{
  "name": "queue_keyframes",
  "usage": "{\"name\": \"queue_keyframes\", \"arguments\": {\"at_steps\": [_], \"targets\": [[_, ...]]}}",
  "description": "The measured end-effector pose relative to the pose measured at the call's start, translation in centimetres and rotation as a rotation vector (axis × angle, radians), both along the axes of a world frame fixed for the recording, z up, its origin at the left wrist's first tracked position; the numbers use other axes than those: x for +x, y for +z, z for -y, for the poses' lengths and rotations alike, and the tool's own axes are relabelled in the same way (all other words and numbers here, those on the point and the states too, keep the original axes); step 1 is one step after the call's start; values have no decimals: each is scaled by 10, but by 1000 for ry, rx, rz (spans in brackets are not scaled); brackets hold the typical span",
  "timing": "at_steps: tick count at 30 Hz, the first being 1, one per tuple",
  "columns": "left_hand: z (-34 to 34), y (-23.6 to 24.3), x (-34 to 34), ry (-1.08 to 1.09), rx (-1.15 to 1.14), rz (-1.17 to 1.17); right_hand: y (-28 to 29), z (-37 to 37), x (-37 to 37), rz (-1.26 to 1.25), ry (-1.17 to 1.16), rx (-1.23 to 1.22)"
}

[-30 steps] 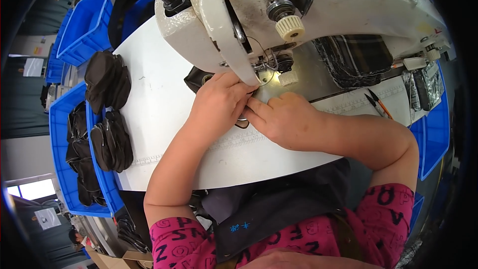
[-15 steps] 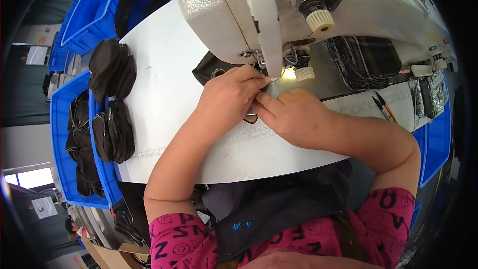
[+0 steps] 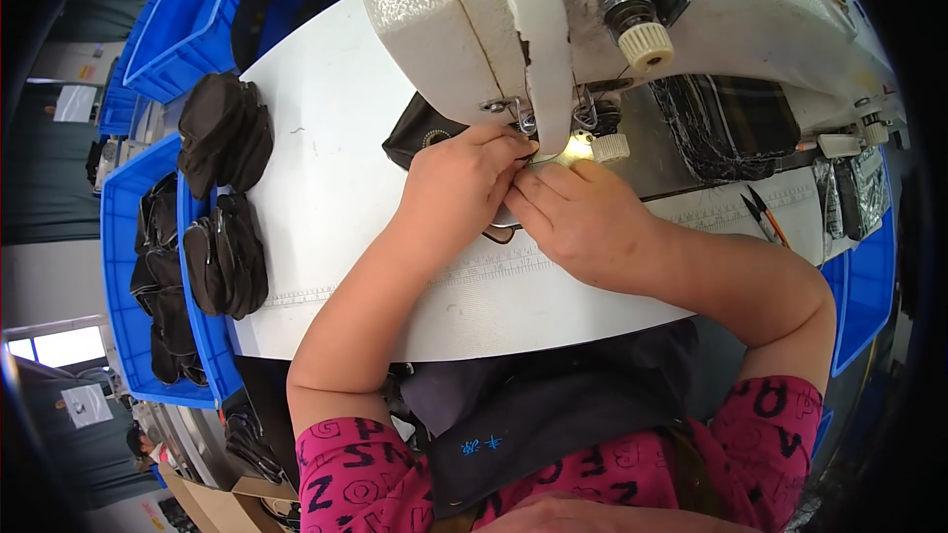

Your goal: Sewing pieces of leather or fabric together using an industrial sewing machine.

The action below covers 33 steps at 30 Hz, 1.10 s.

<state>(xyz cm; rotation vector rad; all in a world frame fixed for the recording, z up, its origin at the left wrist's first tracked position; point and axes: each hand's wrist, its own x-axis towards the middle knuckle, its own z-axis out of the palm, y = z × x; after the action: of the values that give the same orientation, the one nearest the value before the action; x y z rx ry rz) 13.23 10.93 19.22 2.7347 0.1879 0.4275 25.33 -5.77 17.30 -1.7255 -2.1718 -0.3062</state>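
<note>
A dark fabric pouch (image 3: pixel 407 130) lies on the white table under the head of a white sewing machine (image 3: pixel 434 59). My left hand (image 3: pixel 456 183) is closed, with bent fingers pressing on the pouch's near edge beside the needle area. Against its fingertips, my right hand (image 3: pixel 585 222) is also closed on the same work, fingers pinched together. A small brown-edged loop (image 3: pixel 501 234) of the work sticks out below the fingers. The part under the fingertips is hidden, and so is the needle point. The machine's lamp lights the spot next to my right fingers.
Black pouches (image 3: pixel 225 252) are piled at the table's left edge by a blue bin (image 3: pixel 117 286) holding more. A stack of dark fabric pieces (image 3: pixel 726 128) lies right of the machine head. Pointed tools (image 3: pixel 765 212) and a plastic packet (image 3: pixel 851 195) lie farther right. A printed ruler (image 3: pixel 464 271) crosses the table.
My right fingers have shifted slightly up toward the machine's needle area. My left hand stays on the pouch with little movement. The whole view has shifted slightly.
</note>
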Motion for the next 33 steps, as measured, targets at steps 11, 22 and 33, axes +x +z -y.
{"name": "queue_keyframes", "arguments": {"at_steps": [11,22,33], "targets": [[-15,7,4,-18,-172,-40,-7,-19,-18,357,-23,177],[-29,7,10,-35,-535,-148,-12,-41,-45,455,-104,118],[-18,6,-1,-187,142,23,-11,-15,-24,307,27,246]]}}
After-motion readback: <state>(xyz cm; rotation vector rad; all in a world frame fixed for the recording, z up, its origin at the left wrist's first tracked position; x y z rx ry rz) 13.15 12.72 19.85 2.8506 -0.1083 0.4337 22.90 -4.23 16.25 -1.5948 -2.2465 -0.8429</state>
